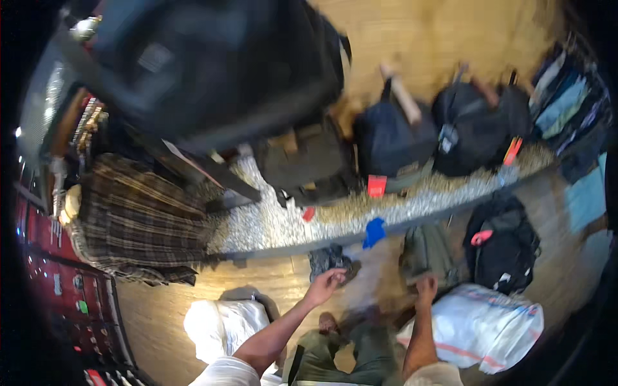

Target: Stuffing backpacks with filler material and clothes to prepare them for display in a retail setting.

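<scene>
My left hand (323,286) is raised at lower middle with curled fingers, over a dark crumpled item (327,260); whether it grips that or something else is unclear. My right hand (425,289) has its fingers curled at the lower edge of an olive bag (425,253). Right of that stands a black backpack (506,244) with a pink patch. A white plastic sack (479,327) lies beside my right forearm, and a white bundle (215,328) is left of my left arm. A blue piece (373,231) sits by the ledge's edge.
A pebbled ledge (238,231) crosses ahead, holding dark backpacks (394,145). A large black bag (215,67) fills the upper left. Plaid shirts (138,212) hang left, near a red display (61,283); more clothes (566,106) hang upper right. Wooden floor (154,315) lies below.
</scene>
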`<state>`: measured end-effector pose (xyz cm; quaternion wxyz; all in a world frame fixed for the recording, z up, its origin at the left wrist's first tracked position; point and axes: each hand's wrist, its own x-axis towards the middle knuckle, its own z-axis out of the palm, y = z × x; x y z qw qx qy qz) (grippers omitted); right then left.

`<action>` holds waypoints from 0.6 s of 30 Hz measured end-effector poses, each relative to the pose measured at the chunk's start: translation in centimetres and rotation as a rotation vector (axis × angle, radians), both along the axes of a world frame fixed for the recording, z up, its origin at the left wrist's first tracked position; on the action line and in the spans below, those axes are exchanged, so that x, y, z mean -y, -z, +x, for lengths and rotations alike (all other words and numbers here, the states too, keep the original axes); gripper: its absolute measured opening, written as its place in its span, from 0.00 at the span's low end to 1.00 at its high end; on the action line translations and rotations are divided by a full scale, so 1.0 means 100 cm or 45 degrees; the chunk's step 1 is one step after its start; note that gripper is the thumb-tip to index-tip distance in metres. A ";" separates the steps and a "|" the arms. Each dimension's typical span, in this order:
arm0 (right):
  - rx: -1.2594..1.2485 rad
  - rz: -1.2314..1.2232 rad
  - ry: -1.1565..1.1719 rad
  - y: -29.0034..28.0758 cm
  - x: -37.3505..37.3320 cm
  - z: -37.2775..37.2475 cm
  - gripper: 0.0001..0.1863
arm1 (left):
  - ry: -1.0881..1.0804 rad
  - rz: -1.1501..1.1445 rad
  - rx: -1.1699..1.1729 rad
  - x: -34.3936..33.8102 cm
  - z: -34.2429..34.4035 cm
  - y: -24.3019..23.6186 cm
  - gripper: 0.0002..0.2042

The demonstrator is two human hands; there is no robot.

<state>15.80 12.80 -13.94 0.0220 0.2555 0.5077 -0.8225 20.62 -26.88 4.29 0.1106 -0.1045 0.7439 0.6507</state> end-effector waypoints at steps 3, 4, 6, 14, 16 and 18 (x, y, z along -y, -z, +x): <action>0.318 -0.055 0.170 -0.162 -0.009 0.020 0.26 | -0.147 0.150 -0.107 0.010 -0.019 -0.115 0.14; 0.302 -0.143 0.129 -0.194 -0.009 0.017 0.27 | -0.211 0.110 -0.122 0.016 -0.023 -0.154 0.14; 0.337 -0.160 0.084 -0.223 -0.020 0.005 0.31 | -0.260 0.009 -0.276 0.031 -0.040 -0.214 0.15; 0.087 -0.368 -0.384 -0.379 0.067 -0.094 0.28 | -0.558 0.708 -0.403 0.066 -0.086 -0.408 0.24; -0.094 -0.445 -0.560 -0.415 0.104 -0.109 0.30 | -0.616 0.753 -0.406 0.079 -0.108 -0.418 0.25; -0.225 -0.305 -0.637 -0.461 0.154 -0.113 0.22 | -0.751 0.694 -0.453 0.099 -0.127 -0.422 0.18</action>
